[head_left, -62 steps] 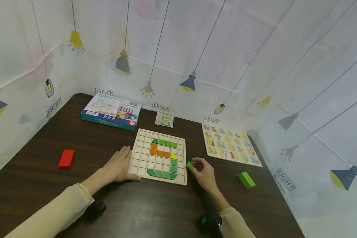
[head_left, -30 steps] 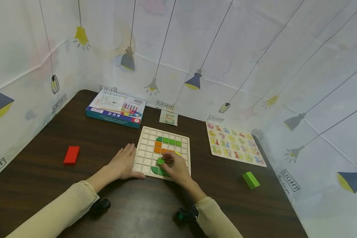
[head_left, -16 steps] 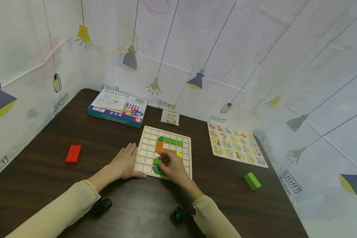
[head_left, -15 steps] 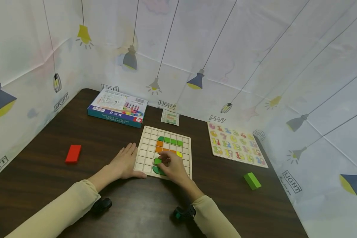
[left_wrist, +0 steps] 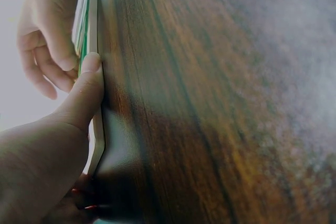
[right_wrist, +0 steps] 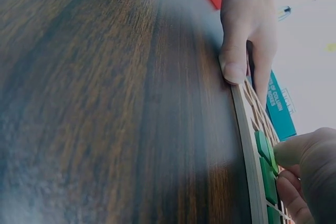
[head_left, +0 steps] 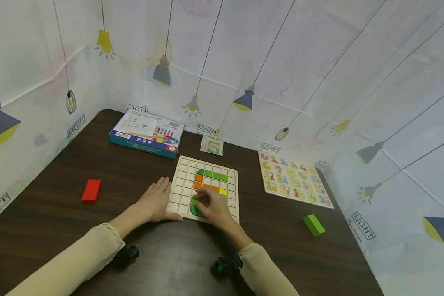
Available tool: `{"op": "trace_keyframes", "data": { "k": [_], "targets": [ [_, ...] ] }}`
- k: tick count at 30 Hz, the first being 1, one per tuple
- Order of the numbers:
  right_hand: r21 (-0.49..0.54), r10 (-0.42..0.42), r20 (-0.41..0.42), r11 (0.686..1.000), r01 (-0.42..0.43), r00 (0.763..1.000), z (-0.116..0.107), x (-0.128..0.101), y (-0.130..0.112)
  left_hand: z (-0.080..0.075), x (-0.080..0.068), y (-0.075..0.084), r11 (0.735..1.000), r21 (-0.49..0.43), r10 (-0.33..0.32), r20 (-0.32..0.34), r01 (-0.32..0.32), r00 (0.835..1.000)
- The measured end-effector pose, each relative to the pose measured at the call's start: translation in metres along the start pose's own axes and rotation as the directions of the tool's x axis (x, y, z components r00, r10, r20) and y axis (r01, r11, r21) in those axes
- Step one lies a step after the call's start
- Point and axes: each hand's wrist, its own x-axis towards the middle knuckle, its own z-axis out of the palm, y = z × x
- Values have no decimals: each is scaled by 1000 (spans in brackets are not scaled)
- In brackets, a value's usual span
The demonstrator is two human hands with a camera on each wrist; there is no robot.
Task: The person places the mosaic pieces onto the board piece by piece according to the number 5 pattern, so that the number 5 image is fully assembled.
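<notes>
A wooden grid board [head_left: 176, 190] lies on the dark table, its cells partly filled with green, orange and yellow tiles. My right hand [head_left: 215, 207] is over the lower half of the board, thumb and fingertips pinching a green square tile [head_left: 194, 201]. That tile sits just above a rounded dark green tile [head_left: 194, 211]. Several lower tiles are hidden under the hand. My left hand [head_left: 156, 202] rests flat at the board's left side, fingers straight. In the left wrist view, its thumb [left_wrist: 86, 90] lies against the board's edge.
A red block [head_left: 91, 190] is at the left, a lime green block [head_left: 313, 225] at the right. Toward the back are a boxed toy set [head_left: 144, 147], a small pattern card [head_left: 211, 146] and a number board [head_left: 294, 177]. A printed sheet hangs behind the table.
My right hand has carried the green tile from beside the board's right edge leftward onto the lower rows, where the tile now sits lower. My left hand has stayed at the board's side.
</notes>
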Motion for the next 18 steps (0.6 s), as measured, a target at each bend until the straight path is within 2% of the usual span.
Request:
{"op": "trace_keyframes", "data": {
  "k": [8, 18],
  "targets": [
    [-29, -24, -19, 999, 24, 1000, -2, -2, 0, 2, 1, 0, 1000, 4, 7, 1, -7, 1000],
    [-68, -86, -175, 995, 75, 981, -22, -10, 18, 2, 1, 0, 1000, 10, -2, 12, 2, 1000]
  ]
}}
